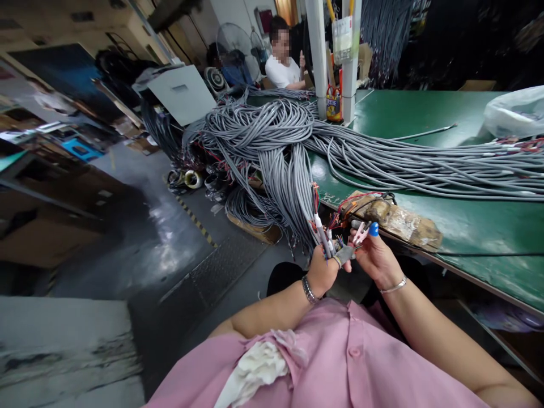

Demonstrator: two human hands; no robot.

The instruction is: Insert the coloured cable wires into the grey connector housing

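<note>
My left hand is closed around the ends of a few grey cables, whose thin coloured wires fan out beside the thumb. That thumb has a grey wrap on it. My right hand is close by on the right, its thumb under a blue finger cover. Between its thumb and fingers is a small pink-and-white piece, too small to name surely. The hands almost touch in front of the bench edge. Red and black wire ends hang just above them.
A large heap of grey cables lies over the green bench and hangs off its left end. A taped wooden block sits at the bench edge. Beyond are a white post, a plastic bag and a seated person.
</note>
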